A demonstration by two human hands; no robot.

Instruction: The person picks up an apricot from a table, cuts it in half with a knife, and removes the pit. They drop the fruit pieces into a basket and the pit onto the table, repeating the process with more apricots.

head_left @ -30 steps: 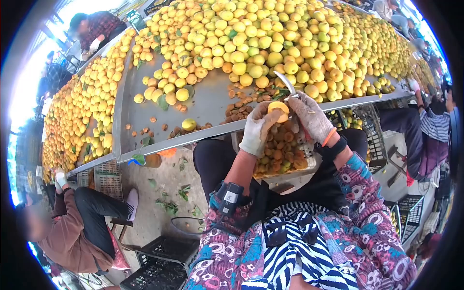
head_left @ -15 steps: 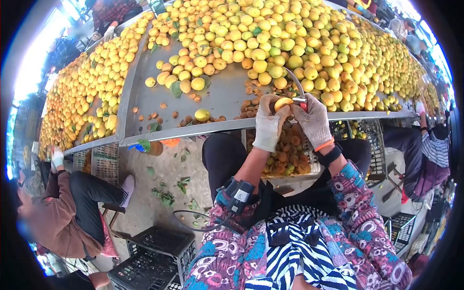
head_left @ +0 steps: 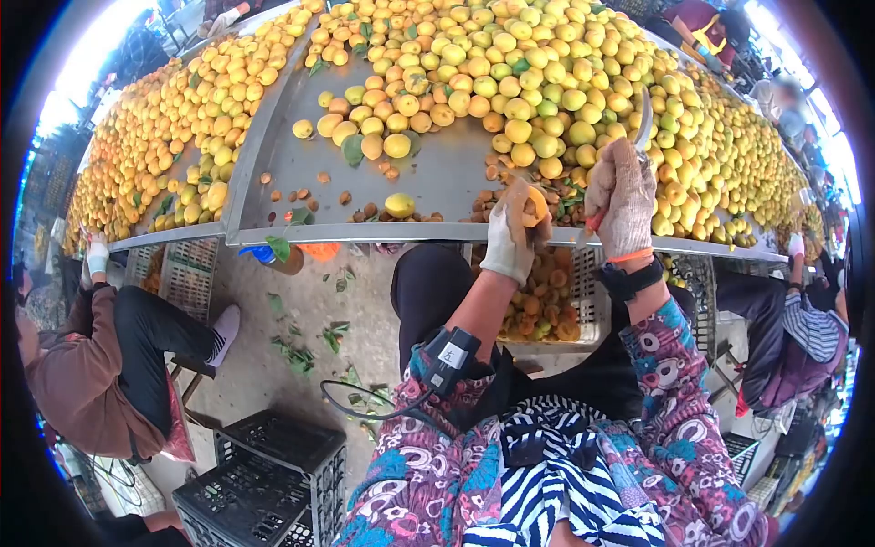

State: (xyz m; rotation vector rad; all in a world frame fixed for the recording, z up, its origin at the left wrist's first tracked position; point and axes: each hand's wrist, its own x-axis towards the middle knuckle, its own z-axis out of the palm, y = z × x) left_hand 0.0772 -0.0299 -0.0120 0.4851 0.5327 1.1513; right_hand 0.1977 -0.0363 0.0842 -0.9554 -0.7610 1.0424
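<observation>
My left hand (head_left: 509, 239), in a dirty pale work glove, is closed around an orange apricot (head_left: 536, 207) above the table's front edge. A gloved right hand, my own (head_left: 624, 196), grips a knife (head_left: 645, 123) by its red handle. The curved blade points up and away, clear of the fruit in my left hand. Behind both hands lies a big heap of yellow apricots (head_left: 510, 82) on the metal table (head_left: 437, 173). Small brown pits or scraps (head_left: 474, 208) are strewn along the front edge. Below my hands, a crate (head_left: 592, 301) holds orange apricot pieces (head_left: 545, 305).
A raised metal divider (head_left: 260, 146) splits the table on the left. Black crates (head_left: 273, 447) stand on the floor at lower left. Co-workers sit at the left (head_left: 82, 383) and right (head_left: 807, 319). A bottle with a blue top (head_left: 284, 257) is below the table edge.
My right hand has moved away from the left, up and to the right, swinging the knife blade upward. The apricot stays in my left hand. The camera view has shifted slightly.
</observation>
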